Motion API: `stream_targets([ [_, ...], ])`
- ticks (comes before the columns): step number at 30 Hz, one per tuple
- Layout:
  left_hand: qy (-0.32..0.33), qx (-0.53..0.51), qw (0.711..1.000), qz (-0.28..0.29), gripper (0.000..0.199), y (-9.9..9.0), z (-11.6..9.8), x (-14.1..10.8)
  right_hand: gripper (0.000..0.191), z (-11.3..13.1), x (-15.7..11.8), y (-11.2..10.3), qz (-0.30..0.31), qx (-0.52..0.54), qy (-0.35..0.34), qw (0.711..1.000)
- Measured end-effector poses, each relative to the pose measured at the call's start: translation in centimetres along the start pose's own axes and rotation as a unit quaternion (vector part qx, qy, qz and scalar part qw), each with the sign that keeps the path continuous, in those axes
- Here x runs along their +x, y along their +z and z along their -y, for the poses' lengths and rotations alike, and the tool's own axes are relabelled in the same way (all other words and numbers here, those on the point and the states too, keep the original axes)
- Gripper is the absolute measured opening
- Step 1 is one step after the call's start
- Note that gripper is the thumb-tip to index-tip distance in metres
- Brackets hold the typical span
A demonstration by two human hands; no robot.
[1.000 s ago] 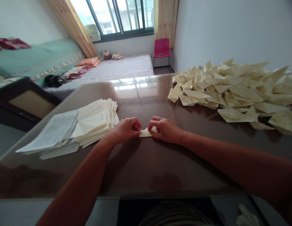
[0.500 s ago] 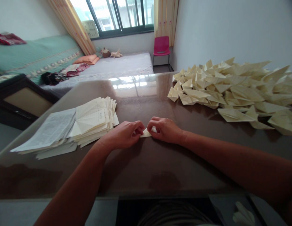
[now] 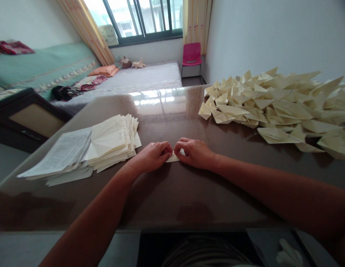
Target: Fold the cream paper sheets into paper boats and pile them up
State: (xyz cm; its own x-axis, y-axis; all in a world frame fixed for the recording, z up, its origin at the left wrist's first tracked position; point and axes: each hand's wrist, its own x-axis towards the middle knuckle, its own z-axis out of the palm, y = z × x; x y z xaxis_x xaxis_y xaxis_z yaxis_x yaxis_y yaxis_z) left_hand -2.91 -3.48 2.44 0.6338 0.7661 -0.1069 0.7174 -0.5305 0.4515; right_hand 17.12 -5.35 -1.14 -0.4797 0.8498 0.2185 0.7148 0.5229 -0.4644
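We've got L hand (image 3: pixel 151 157) slid closer to R hand (image 3: pixel 195 152) vs a sec ago; both grips clamped on folded paper piece (image 3: pixel 173 158), pressed low on surface (image 3: pixel 166 193), less paper showing btwn them now.

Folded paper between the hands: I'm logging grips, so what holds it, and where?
Both hands pinch the small folded paper piece on the table: left hand at its left end, right hand at its right end.
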Motion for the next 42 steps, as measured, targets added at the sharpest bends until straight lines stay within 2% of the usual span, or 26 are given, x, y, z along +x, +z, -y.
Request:
stream_targets([
  [6,-0.026,0.083,0.996,-0.036,0.013,0.8,-0.2,0.2,0.019,0.1,-0.1,-0.1,0.012,-0.027,0.008,1.0],
  [10,-0.033,0.082,0.996,-0.003,0.019,0.3,-0.3,-0.2,0.031,0.4,-0.2,-0.4,0.038,-0.041,-0.022,0.998],
  [15,-0.066,0.077,0.995,0.021,0.026,-0.1,-0.1,-0.3,0.03,0.4,-0.1,-0.6,0.049,-0.035,-0.027,0.998],
  [18,-0.06,0.029,0.998,0.024,0.024,0.1,0.3,0.0,0.026,0.0,0.1,-0.6,0.041,-0.007,-0.027,0.999],
  [22,-0.032,-0.085,0.996,0.014,0.024,-0.2,0.4,0.1,0.018,-0.5,0.4,-0.4,0.01,0.055,-0.025,0.998],
  [27,-0.087,-0.238,0.967,0.011,0.03,-0.6,0.2,0.2,0.015,-1.1,0.8,-0.1,-0.031,0.117,-0.002,0.993],
  [31,-0.078,-0.29,0.953,-0.034,0.023,-0.1,0.3,0.5,0.015,-1.1,0.9,-0.1,-0.039,0.146,0.022,0.988],
  [33,-0.065,-0.282,0.956,-0.053,0.02,0.1,0.4,0.6,0.014,-1.0,0.9,-0.2,-0.04,0.153,0.032,0.987],
  [38,-0.061,-0.19,0.979,-0.032,0.019,0.1,0.4,0.4,0.013,-0.7,0.7,-0.3,-0.038,0.151,0.042,0.987],
  [42,-0.062,-0.138,0.988,-0.037,0.021,-0.2,0.3,0.1,0.013,-0.5,0.7,-0.4,-0.047,0.144,0.054,0.987],
])
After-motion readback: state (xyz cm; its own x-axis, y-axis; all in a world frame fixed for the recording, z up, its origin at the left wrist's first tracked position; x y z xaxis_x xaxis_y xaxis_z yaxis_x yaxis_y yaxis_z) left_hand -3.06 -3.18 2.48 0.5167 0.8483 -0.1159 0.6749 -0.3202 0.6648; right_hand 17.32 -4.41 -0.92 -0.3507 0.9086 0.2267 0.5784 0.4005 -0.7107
